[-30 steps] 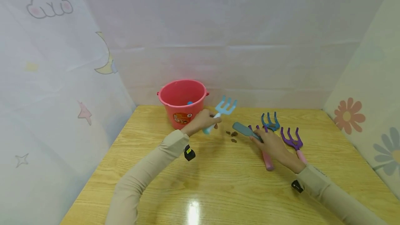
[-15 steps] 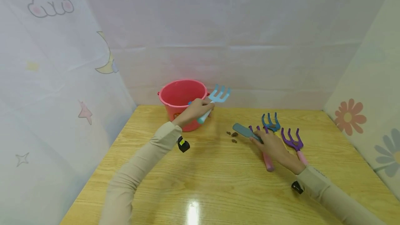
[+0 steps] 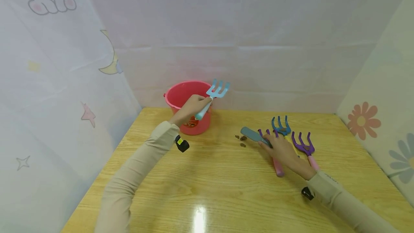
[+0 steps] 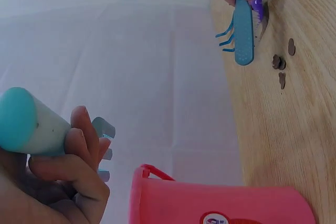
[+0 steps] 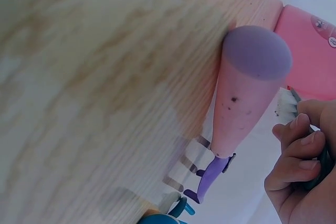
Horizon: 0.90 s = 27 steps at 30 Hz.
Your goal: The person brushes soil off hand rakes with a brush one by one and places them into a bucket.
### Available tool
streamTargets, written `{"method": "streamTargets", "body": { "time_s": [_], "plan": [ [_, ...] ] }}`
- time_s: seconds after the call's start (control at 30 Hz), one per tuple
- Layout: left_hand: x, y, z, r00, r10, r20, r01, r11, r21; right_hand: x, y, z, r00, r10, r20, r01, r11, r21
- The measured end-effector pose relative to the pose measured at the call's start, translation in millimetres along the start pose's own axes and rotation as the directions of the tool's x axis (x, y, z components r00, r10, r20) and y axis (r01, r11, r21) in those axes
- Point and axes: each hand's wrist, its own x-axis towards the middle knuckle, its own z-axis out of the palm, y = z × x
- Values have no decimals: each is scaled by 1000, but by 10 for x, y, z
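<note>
My left hand (image 3: 193, 106) grips the white handle of a light blue hand rake (image 3: 215, 93), raised beside the red bucket's (image 3: 203, 127) right rim with its tines pointing up and away. The turquoise handle end (image 4: 18, 119) shows large in the left wrist view. In my right hand (image 3: 284, 154) is a grey-blue brush (image 3: 251, 134), whose white bristles (image 5: 286, 106) appear in the right wrist view. That hand is above a purple rake with a pink handle (image 3: 278, 168), partly hidden beneath it. The bucket's inside is mostly blocked by my left hand.
Right of the brush lie a blue rake (image 3: 283, 130) with a yellow handle and another purple rake (image 3: 304, 148) with a pink handle. Several brown clumps (image 3: 243, 138) are on the wooden table (image 3: 181, 190) near the brush tip. Printed cloth walls (image 3: 258, 71) enclose the table.
My left hand has lifted the light blue rake and carried it left, from the bucket's right side to its rim. The right hand and brush have stayed almost still.
</note>
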Motion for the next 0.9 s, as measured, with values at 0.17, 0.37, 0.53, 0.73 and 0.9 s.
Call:
{"method": "streamTargets", "body": {
  "time_s": [0.17,0.37,0.53,0.73,0.9],
  "plan": [
    [-7,-30,-54,999,-37,-37,37,999,4,-13,1,-3,1000,6,3,-6,1000,0],
    [-3,-78,-134,996,-86,-23,85,995,-52,-30,-23,-21,1000,-2,1,2,1000,-1],
    [0,-134,-188,992,-125,-34,123,990,-64,-53,-40,-35,999,-36,-29,35,999,-7],
    [33,-188,-244,982,-168,-86,169,986,6,-76,-23,-12,997,-59,-52,58,998,-12],
    [75,-212,-295,976,-183,-119,185,983,3,-83,-16,11,998,-51,-48,51,999,-13]
  ]
}}
